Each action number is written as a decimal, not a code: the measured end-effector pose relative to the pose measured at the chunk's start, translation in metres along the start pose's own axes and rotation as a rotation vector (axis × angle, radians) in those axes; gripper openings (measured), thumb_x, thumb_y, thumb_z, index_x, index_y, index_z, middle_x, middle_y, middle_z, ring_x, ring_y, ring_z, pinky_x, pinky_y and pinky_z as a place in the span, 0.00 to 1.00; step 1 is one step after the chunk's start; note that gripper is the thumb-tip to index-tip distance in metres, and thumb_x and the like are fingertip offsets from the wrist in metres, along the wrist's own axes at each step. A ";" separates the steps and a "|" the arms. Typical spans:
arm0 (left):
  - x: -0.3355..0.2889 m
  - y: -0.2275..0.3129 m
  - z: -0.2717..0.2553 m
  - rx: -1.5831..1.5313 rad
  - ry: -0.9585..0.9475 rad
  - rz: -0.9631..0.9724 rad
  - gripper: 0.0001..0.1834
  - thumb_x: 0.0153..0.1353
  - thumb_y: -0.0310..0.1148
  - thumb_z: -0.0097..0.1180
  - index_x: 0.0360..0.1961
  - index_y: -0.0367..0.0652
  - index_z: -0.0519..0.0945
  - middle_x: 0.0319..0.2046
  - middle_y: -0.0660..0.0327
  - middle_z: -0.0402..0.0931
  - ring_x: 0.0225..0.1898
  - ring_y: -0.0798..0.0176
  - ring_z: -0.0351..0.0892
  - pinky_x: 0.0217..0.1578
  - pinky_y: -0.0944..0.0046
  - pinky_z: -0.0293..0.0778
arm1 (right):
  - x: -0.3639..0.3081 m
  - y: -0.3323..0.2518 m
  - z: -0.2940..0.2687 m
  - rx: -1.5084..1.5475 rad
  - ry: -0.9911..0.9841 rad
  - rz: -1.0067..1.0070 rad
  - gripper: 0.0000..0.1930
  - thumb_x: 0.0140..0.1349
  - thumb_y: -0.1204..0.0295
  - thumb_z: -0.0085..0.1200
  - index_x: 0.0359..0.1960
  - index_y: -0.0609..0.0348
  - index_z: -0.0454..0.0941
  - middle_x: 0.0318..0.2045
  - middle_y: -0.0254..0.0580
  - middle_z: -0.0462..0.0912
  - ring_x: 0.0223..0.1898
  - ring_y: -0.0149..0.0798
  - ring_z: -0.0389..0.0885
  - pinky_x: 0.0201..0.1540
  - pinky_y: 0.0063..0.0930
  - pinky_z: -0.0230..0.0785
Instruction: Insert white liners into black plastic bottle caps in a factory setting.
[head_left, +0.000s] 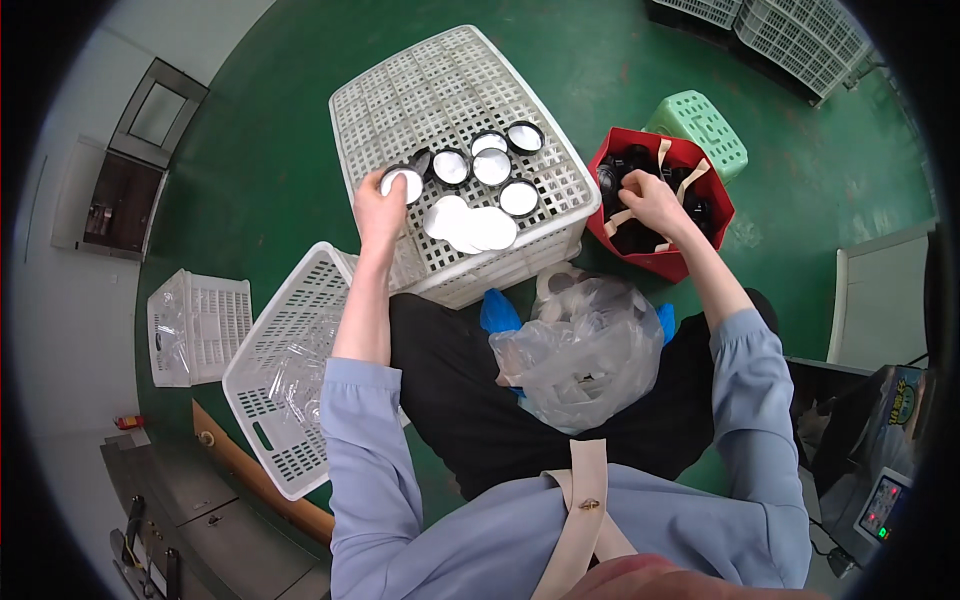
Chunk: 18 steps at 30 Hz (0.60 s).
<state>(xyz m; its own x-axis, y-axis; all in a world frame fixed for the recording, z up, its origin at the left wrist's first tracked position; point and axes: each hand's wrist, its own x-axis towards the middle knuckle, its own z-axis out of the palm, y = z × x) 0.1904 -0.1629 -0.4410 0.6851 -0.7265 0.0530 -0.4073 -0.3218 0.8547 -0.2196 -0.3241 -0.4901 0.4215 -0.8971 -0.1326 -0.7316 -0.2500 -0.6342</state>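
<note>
My left hand [378, 218] grips a round black cap [402, 186] with a white disc inside, over the near left part of an upturned white plastic crate [400, 100]. Several more black caps [450, 167] with white discs in them stand on the crate's lattice. Nearer to me lies a loose overlapping group of white discs [485, 230]. My right hand [655, 205] reaches into a red bag [668, 263] with cream straps, among black caps [632, 238]. Its fingers are closed; what they hold is hidden.
A clear plastic bag [600, 375] rests between my legs. Left of me are a tilted white basket [270, 430] holding clear plastic and a smaller white crate [222, 315]. A green stool [705, 125] stands beyond the red bag. At lower right is a device with a lit display [882, 505].
</note>
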 end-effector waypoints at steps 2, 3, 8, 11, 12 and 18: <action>0.013 -0.025 -0.012 0.112 0.098 -0.058 0.28 0.59 0.43 0.62 0.55 0.32 0.81 0.31 0.52 0.86 0.24 0.63 0.85 0.33 0.61 0.80 | 0.015 0.019 0.010 -0.089 0.004 0.047 0.19 0.62 0.63 0.58 0.49 0.64 0.81 0.48 0.56 0.85 0.53 0.53 0.84 0.58 0.44 0.74; 0.016 -0.029 -0.009 0.115 0.098 -0.063 0.28 0.59 0.43 0.62 0.55 0.32 0.81 0.31 0.52 0.86 0.24 0.63 0.85 0.33 0.61 0.80 | 0.020 0.031 0.016 -0.186 0.003 0.111 0.19 0.61 0.63 0.58 0.48 0.63 0.81 0.48 0.56 0.85 0.53 0.53 0.83 0.58 0.45 0.74; 0.011 -0.030 -0.011 0.572 0.008 -0.055 0.36 0.58 0.52 0.63 0.63 0.39 0.76 0.51 0.47 0.81 0.52 0.46 0.82 0.54 0.49 0.76 | 0.037 0.056 0.055 -0.197 0.002 0.089 0.23 0.61 0.63 0.58 0.57 0.61 0.78 0.54 0.56 0.82 0.57 0.55 0.80 0.63 0.45 0.71; -0.018 -0.002 -0.012 0.684 0.158 0.079 0.30 0.59 0.48 0.63 0.59 0.44 0.78 0.57 0.49 0.76 0.55 0.44 0.80 0.53 0.46 0.76 | 0.048 0.069 0.081 -0.167 0.078 0.005 0.27 0.62 0.64 0.57 0.62 0.60 0.73 0.60 0.57 0.77 0.62 0.56 0.76 0.66 0.44 0.68; -0.020 -0.002 -0.013 0.649 0.138 0.186 0.25 0.59 0.46 0.63 0.54 0.44 0.81 0.53 0.51 0.79 0.52 0.45 0.82 0.51 0.48 0.77 | 0.053 0.073 0.087 -0.133 0.073 0.004 0.31 0.62 0.65 0.56 0.68 0.59 0.68 0.65 0.57 0.72 0.65 0.58 0.72 0.68 0.45 0.65; -0.051 0.027 0.016 0.426 -0.308 0.471 0.18 0.55 0.45 0.69 0.41 0.44 0.86 0.40 0.57 0.82 0.43 0.49 0.83 0.45 0.53 0.79 | 0.062 0.061 0.115 -0.049 0.144 0.086 0.35 0.63 0.65 0.57 0.73 0.48 0.62 0.62 0.57 0.71 0.60 0.60 0.75 0.64 0.48 0.69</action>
<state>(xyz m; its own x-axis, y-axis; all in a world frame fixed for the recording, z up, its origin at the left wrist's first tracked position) 0.1353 -0.1442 -0.4289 0.2013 -0.9654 0.1656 -0.8626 -0.0947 0.4969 -0.1766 -0.3527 -0.6251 0.2777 -0.9579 -0.0724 -0.7885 -0.1842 -0.5868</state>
